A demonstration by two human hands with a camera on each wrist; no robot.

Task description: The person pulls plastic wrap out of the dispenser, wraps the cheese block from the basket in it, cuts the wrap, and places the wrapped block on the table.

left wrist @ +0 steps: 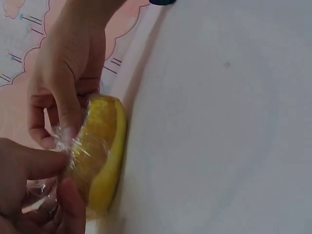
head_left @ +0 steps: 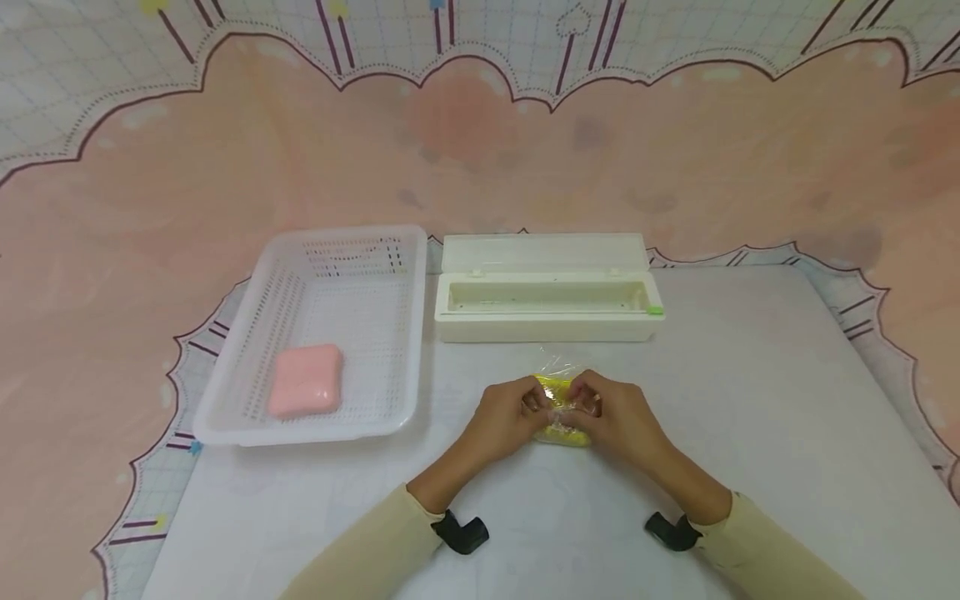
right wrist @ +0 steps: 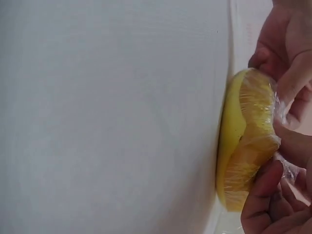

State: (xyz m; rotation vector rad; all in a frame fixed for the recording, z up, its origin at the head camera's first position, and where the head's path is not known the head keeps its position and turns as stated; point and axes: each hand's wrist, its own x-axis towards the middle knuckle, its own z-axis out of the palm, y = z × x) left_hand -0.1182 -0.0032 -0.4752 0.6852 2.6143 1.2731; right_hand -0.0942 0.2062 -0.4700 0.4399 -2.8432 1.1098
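Note:
A yellow rounded thing (head_left: 564, 437) wrapped in clear plastic film (head_left: 557, 367) lies on the white tabletop, between both hands. Its kind is hard to make out; the wrist views show a smooth yellow underside and a darker orange-yellow top beneath wrinkled film. My left hand (head_left: 504, 419) pinches the gathered film from the left. From the right, my right hand (head_left: 617, 414) pinches it too, thumbs close together over the middle. In the right wrist view, the bunched film (right wrist: 279, 109) stands up between the fingers, which partly hide the top.
Behind the hands stands a long white box (head_left: 547, 329), lid raised, with a green piece at its right end. At the left, a white perforated basket (head_left: 405, 367) holds a pink rounded block (head_left: 306, 381). A patterned cloth (head_left: 480, 167) borders the tabletop (head_left: 765, 400).

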